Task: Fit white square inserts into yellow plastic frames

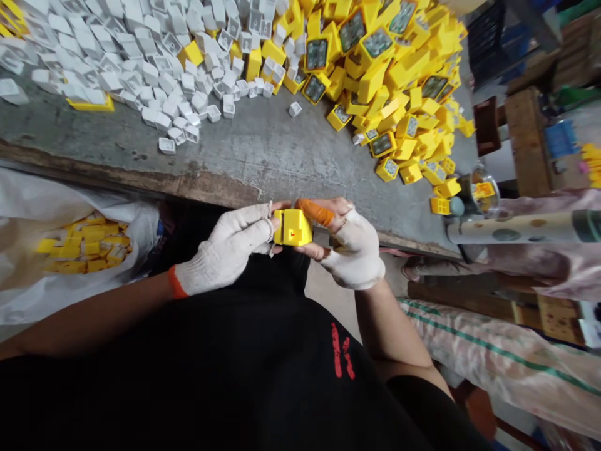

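Observation:
A small yellow plastic block with a little slot in its face is held between my hands, just off the table's front edge. From the left, my left hand, in a white knit glove with an orange cuff, grips its side with bare fingertips. On the opposite side my right hand holds it between thumb and fingers. That hand also wears a white fingerless glove, and one of its fingers has an orange cover. The side of the block against my left fingers is partly hidden.
Small white plastic caps are heaped on the grey table. Yellow blocks, some with grey insides, pile up at the right. A white sack holding yellow pieces stands at the left. A pale tube lies at the right end.

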`<action>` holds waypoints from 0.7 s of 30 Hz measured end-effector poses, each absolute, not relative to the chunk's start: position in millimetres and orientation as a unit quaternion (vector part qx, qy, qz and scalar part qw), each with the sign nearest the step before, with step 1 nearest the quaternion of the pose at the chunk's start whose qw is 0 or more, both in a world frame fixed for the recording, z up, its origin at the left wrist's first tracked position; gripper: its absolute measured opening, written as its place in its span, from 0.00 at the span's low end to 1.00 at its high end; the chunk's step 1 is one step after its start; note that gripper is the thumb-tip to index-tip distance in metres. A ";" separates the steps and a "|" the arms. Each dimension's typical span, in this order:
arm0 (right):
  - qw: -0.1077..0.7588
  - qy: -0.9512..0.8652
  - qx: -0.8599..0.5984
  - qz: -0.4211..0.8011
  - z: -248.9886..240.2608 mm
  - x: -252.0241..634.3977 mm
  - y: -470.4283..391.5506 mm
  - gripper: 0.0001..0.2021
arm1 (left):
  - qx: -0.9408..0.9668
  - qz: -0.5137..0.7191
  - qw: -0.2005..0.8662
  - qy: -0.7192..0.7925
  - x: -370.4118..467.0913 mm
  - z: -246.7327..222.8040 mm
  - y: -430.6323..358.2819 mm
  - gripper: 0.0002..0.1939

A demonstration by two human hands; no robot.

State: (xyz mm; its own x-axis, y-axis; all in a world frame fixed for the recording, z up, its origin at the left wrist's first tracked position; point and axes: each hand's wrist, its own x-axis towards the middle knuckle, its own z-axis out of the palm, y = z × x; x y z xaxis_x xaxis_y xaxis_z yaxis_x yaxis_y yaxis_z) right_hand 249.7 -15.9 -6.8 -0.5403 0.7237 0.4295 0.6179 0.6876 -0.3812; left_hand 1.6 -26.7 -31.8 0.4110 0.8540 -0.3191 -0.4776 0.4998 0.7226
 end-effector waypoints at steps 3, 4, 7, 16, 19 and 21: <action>0.287 -0.877 -0.378 0.078 -10.0 249.6 -17.1 0.29 | 0.284 0.420 0.784 0.359 0.2 -32.6 -28.9 0.25; 0.281 -0.877 -0.383 0.077 -10.8 249.9 -17.4 0.29 | 0.289 0.422 0.781 0.358 -0.1 -32.9 -29.5 0.24; 0.267 -0.878 -0.390 0.077 -12.7 251.7 -17.9 0.31 | 0.301 0.427 0.778 0.348 0.2 -34.0 -30.6 0.21; 0.253 -0.888 -0.384 0.021 -18.0 245.3 -22.3 0.29 | 0.334 0.412 0.760 0.376 -1.1 -30.9 -30.0 0.26; 0.269 -0.877 -0.399 0.007 -24.7 233.9 -26.7 0.21 | 0.435 0.403 0.688 0.418 -5.1 -29.4 -24.4 0.31; 0.283 -0.858 -0.425 0.053 -29.7 227.6 -27.3 0.23 | 0.492 0.419 0.633 0.427 -8.1 -30.1 -21.4 0.29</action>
